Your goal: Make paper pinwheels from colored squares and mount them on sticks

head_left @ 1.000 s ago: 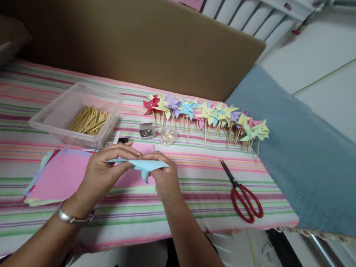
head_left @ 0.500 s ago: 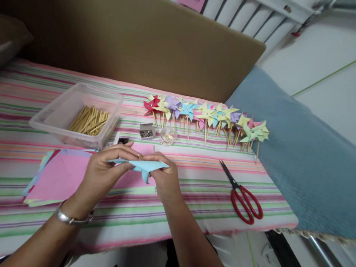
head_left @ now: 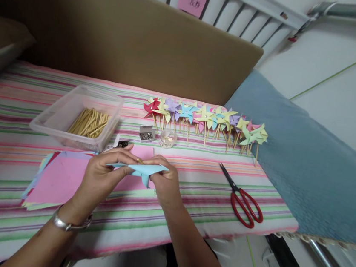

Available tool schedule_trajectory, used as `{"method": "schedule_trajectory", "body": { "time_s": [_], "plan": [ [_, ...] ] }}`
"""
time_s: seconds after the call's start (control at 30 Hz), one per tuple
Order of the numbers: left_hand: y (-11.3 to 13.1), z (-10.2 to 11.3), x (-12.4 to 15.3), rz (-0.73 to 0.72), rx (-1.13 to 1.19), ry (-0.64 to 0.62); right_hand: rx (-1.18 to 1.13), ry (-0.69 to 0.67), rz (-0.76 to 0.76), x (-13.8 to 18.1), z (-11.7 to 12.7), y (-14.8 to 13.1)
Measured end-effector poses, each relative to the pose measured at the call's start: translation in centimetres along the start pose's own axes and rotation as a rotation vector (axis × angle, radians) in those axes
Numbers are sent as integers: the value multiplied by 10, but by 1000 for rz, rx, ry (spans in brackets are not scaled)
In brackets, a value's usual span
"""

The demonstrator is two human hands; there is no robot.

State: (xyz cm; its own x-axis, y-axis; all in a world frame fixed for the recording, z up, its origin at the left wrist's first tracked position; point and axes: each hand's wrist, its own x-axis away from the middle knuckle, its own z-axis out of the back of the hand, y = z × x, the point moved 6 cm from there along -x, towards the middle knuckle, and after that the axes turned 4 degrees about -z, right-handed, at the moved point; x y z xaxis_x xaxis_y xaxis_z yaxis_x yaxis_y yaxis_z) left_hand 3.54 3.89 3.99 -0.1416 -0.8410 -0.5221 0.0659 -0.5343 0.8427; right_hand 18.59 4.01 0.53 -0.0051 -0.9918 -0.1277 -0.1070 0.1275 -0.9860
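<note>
A folded light blue paper piece (head_left: 143, 170) is pinched between both my hands just above the striped cloth. My left hand (head_left: 102, 176), with a silver bracelet at the wrist, grips its left part with thumb and fingers closed. From the right side, my right hand (head_left: 166, 183) pinches the paper too, fingers closed on it. A stack of coloured paper squares (head_left: 59, 178), pink on top, lies under and to the left of my hands.
A clear plastic tub (head_left: 79, 116) with wooden sticks stands at the back left. A row of finished paper pinwheels (head_left: 208, 117) lies along the back. A small box of pins (head_left: 146, 133) and a small round dish (head_left: 167, 137) sit before them. Red scissors (head_left: 243, 199) lie to the right.
My hands have kept their pinch on the blue paper and shifted only slightly. The camera view tilted a little.
</note>
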Motion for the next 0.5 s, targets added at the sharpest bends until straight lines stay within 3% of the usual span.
{"method": "schedule_trajectory", "body": {
  "time_s": [0.5],
  "plan": [
    [3, -1, -4, -40, -21, -19, -22, 23, -10, 0, 0, 2]
  ]
}}
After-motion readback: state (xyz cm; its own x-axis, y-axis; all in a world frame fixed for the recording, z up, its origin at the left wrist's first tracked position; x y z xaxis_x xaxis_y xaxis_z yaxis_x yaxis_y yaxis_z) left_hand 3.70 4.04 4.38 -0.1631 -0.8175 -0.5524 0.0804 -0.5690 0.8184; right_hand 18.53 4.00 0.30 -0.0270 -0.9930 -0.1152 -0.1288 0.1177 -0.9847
